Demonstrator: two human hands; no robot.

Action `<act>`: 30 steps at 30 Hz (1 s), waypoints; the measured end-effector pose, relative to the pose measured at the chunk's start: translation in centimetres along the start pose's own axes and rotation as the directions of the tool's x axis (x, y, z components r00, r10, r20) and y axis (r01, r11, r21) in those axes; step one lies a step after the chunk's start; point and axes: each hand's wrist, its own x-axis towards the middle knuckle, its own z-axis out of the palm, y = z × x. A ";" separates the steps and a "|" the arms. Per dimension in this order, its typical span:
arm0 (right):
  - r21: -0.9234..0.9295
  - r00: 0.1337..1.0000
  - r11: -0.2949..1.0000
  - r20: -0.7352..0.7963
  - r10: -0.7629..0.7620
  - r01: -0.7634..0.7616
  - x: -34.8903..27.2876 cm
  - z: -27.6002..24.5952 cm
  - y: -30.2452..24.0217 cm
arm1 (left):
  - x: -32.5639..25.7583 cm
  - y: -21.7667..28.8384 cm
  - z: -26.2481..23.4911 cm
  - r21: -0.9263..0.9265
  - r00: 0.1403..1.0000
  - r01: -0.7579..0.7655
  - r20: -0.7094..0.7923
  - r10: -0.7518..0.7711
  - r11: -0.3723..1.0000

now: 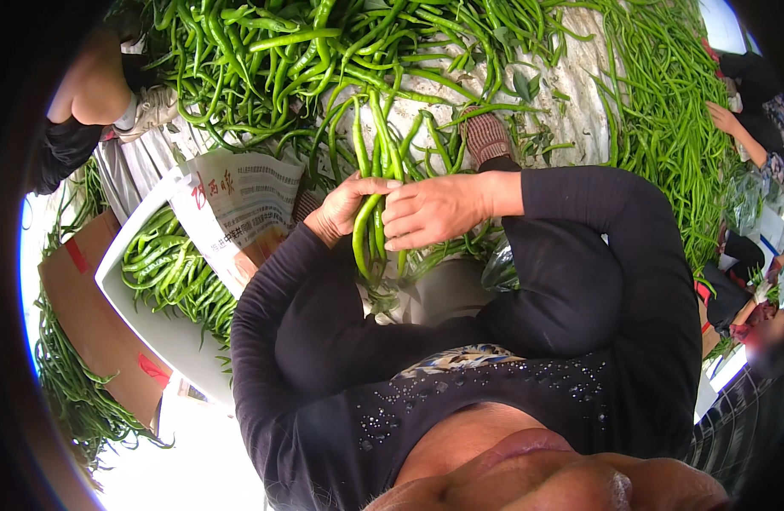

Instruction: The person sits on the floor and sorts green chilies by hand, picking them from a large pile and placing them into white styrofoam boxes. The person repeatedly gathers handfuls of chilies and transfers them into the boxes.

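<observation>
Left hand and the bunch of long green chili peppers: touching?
Touching. Head view: the left hand grips the bunch of long green chili peppers, thumb laid across them.

To the left, a white open box [166,349], with a printed newspaper [238,200] at its upper right; just beyond, brown cardboard [94,307] marked with red tape [153,369]. Farther up, a light shoe [156,112]. Ahead, a pale crumpled sheet [583,55]. At far right, co-workers [760,123] and a clear plastic bag [743,206].

Bright daylight burns the lower left to white; all 4 corners fall black, straight edges bend, and far-right details seem soft.
</observation>
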 end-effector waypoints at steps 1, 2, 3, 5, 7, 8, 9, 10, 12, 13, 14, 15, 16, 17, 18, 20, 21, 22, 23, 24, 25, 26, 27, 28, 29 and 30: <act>0.029 0.995 0.999 -0.100 -0.029 0.032 -0.2 -0.4 0.4 | -0.2 0.1 0.4 -0.013 0.997 -0.039 -0.071 0.038 0.999; 0.089 0.987 0.993 -0.130 0.095 -0.083 -1.2 -1.3 1.1 | -0.4 0.3 -0.2 0.009 0.997 -0.056 -0.057 0.057 0.998; 0.072 0.954 0.968 -0.168 0.250 -0.241 -2.1 -2.8 1.8 | -0.3 0.6 -0.8 0.033 0.997 -0.070 -0.030 0.071 0.997; -0.151 0.725 0.720 -0.303 0.619 -0.677 -8.7 -2.2 4.1 | 0.3 0.4 -0.9 -0.019 0.977 -0.211 -0.028 0.211 0.977; -0.353 0.102 0.105 0.026 0.994 -0.930 -11.9 -3.2 5.1 | 0.0 0.1 -1.6 -0.002 0.973 -0.233 0.007 0.233 0.973; -0.453 0.103 0.089 -0.005 0.995 -0.887 -15.7 -2.8 5.4 | 0.0 0.1 -1.2 0.027 0.974 -0.227 0.003 0.227 0.973; -0.518 0.080 0.090 0.042 0.996 -0.850 -19.4 -2.3 5.5 | 0.1 0.1 -0.9 0.054 0.975 -0.220 0.000 0.221 0.974; -0.528 0.076 0.121 0.106 0.991 -0.840 -21.4 -2.1 5.4 | 0.1 -0.1 -1.3 0.022 0.974 -0.225 0.020 0.225 0.974; -0.552 0.138 0.179 0.116 0.984 -0.815 -20.5 -2.9 5.0 | -0.2 -0.3 -1.3 0.058 0.973 -0.228 -0.020 0.230 0.972; -0.564 0.167 0.205 0.119 0.979 -0.800 -19.7 -3.5 4.5 | -0.3 -0.2 -1.1 0.070 0.968 -0.245 -0.034 0.248 0.967; -0.591 0.245 0.222 0.043 0.969 -0.775 -18.0 -3.7 4.1 | -0.1 -0.4 -2.4 0.113 0.966 -0.260 0.017 0.259 0.959; -0.611 0.269 0.246 0.055 0.961 -0.752 -16.1 -4.5 3.5 | 0.1 -0.1 -2.1 0.116 0.970 -0.240 -0.005 0.242 0.964; -0.625 0.301 0.277 0.071 0.951 -0.729 -13.8 -5.3 3.0 | -0.2 0.3 -1.4 0.119 0.973 -0.222 -0.035 0.228 0.968; -0.639 0.331 0.307 0.086 0.940 -0.705 -11.5 -5.9 2.5 | -0.3 0.6 -1.1 0.121 0.975 -0.204 -0.065 0.213 0.971; -0.621 0.449 0.410 0.102 0.888 -0.669 -8.8 -6.4 2.0 | -0.1 0.7 -1.5 0.107 0.978 -0.200 -0.035 0.205 0.974; -0.552 0.623 0.587 0.148 0.768 -0.592 -4.7 -5.6 1.1 | 0.4 0.7 -0.3 0.027 0.956 -0.295 -0.001 0.295 0.955; -0.501 0.683 0.662 0.177 0.709 -0.557 -3.0 -4.9 0.8 | 0.4 0.8 0.5 -0.015 0.949 -0.313 0.024 0.313 0.950; -0.380 0.748 0.749 0.187 0.636 -0.542 -1.2 -4.1 0.6 | 0.4 0.7 0.8 -0.048 0.953 -0.298 0.039 0.299 0.954; -0.254 0.808 0.822 0.187 0.558 -0.509 0.2 -3.5 0.5 | 0.8 0.2 -0.6 -0.020 0.972 -0.233 -0.012 0.233 0.972; -0.232 0.836 0.849 0.182 0.517 -0.474 0.6 -2.4 0.3 | 0.3 0.4 -0.2 -0.057 0.975 -0.217 0.037 0.219 0.975; -0.211 0.862 0.874 0.175 0.475 -0.438 0.5 -1.3 0.2 | -0.3 0.6 0.2 -0.094 0.975 -0.197 0.086 0.206 0.976; -0.127 0.890 0.909 0.189 0.414 -0.396 0.5 -0.9 0.7 | 0.0 -0.2 -0.6 -0.104 0.976 -0.214 0.008 0.216 0.971; 0.033 0.906 0.916 0.168 0.388 -0.399 0.4 -0.8 1.6 | -0.4 -0.4 -2.8 -0.104 0.990 -0.137 -0.053 0.132 0.985; 0.152 0.926 0.914 0.088 0.367 -0.377 0.2 -0.8 2.2 | -0.5 -1.1 -4.5 -0.142 0.988 -0.148 0.023 0.152 0.979; 0.259 0.931 0.898 0.011 0.365 -0.356 -0.1 -1.2 2.7 | -0.5 -0.9 -4.5 -0.181 0.979 -0.145 0.114 0.167 0.973; 0.289 0.914 0.891 -0.103 0.393 -0.351 -0.3 -1.7 3.2 | -0.6 -0.3 -3.4 -0.173 0.973 -0.192 0.098 0.211 0.966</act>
